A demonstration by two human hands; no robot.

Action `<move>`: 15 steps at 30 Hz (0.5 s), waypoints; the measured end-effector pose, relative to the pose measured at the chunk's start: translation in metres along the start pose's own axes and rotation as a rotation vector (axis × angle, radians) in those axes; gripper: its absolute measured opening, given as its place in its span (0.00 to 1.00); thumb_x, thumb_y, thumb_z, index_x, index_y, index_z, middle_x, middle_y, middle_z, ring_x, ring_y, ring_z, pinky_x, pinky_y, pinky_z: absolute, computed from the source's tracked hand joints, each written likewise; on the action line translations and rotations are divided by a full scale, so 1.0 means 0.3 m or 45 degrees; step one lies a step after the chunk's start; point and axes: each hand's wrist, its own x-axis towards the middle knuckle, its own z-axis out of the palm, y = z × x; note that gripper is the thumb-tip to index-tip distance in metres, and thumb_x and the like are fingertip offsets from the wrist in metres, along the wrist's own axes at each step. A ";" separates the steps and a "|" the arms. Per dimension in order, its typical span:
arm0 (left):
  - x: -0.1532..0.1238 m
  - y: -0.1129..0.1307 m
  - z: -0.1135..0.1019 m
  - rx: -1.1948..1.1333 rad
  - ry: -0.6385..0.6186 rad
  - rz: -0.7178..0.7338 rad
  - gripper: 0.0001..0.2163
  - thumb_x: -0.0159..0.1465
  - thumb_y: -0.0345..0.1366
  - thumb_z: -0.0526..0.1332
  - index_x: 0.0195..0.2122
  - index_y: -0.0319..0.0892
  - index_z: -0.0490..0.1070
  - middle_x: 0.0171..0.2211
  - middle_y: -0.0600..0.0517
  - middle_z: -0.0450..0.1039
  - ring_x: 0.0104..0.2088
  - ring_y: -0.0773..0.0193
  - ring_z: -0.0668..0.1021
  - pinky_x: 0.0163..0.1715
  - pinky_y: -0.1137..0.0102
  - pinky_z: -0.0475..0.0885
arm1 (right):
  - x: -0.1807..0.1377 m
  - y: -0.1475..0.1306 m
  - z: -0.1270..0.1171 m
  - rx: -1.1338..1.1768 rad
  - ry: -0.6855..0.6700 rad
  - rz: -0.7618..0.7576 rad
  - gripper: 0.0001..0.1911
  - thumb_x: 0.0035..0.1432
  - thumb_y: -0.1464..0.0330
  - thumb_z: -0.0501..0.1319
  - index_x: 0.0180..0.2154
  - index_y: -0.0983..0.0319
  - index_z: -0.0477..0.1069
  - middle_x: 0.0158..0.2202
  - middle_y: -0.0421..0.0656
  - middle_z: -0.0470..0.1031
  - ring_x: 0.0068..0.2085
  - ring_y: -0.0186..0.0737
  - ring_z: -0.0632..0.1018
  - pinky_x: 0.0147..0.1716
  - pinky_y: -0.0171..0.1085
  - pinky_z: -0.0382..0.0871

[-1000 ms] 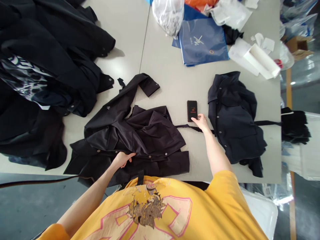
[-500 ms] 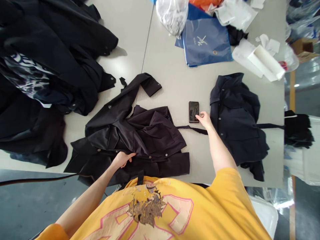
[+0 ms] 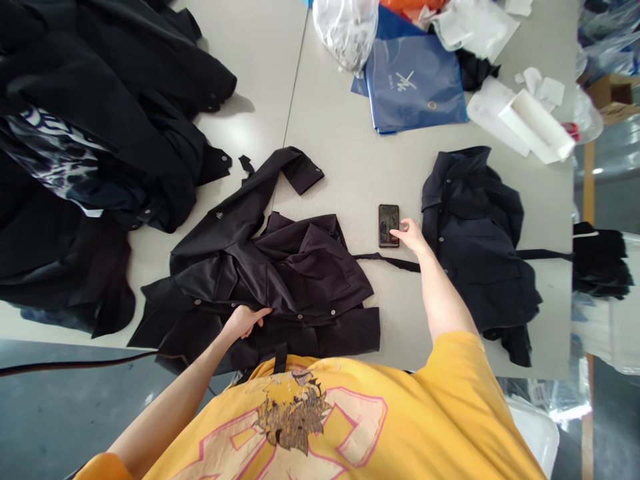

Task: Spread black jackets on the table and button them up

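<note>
A black jacket [image 3: 305, 267] with snap buttons lies partly spread on the table in front of me, one sleeve stretched toward the far side. My left hand [image 3: 245, 321] rests at its near front edge, thumb side extended along the cloth and the other fingers curled round the fabric. To the right, a dark phone [image 3: 389, 225] lies flat, screen up. The thumb of my right hand [image 3: 411, 237] touches the lower right of the screen, while its index finger is held apart beside the phone. Past that hand lies a folded dark navy jacket [image 3: 475, 227].
A heap of dark clothes [image 3: 100, 133] covers the left side. At the back are a blue plastic garment bag [image 3: 417, 83], a clear bag [image 3: 345, 33], and an open white box [image 3: 537, 127]. A black strap [image 3: 385, 259] runs between the two jackets.
The right index finger has lifted slightly away from the thumb, which stays at the phone. My left hand and the jackets hold their places; the view has shifted a little.
</note>
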 end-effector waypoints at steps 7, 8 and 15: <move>-0.003 0.009 -0.002 -0.015 0.006 -0.014 0.35 0.52 0.72 0.60 0.18 0.40 0.73 0.07 0.51 0.60 0.10 0.63 0.66 0.20 0.69 0.66 | 0.037 0.008 -0.002 -0.021 -0.042 -0.033 0.32 0.44 0.53 0.72 0.48 0.56 0.69 0.43 0.43 0.67 0.43 0.45 0.72 0.50 0.48 0.70; -0.005 0.013 -0.003 -0.011 0.006 -0.012 0.34 0.53 0.72 0.60 0.17 0.40 0.73 0.07 0.51 0.60 0.10 0.63 0.66 0.20 0.69 0.66 | 0.034 0.011 -0.002 -0.026 -0.053 -0.035 0.33 0.44 0.52 0.73 0.49 0.56 0.69 0.43 0.43 0.66 0.43 0.45 0.72 0.51 0.48 0.70; -0.011 0.020 -0.004 -0.009 -0.005 -0.033 0.34 0.54 0.71 0.60 0.18 0.40 0.73 0.07 0.51 0.60 0.10 0.63 0.67 0.20 0.69 0.67 | -0.014 0.040 -0.001 -0.008 -0.155 -0.030 0.45 0.42 0.51 0.73 0.61 0.54 0.63 0.46 0.44 0.66 0.45 0.48 0.73 0.50 0.50 0.72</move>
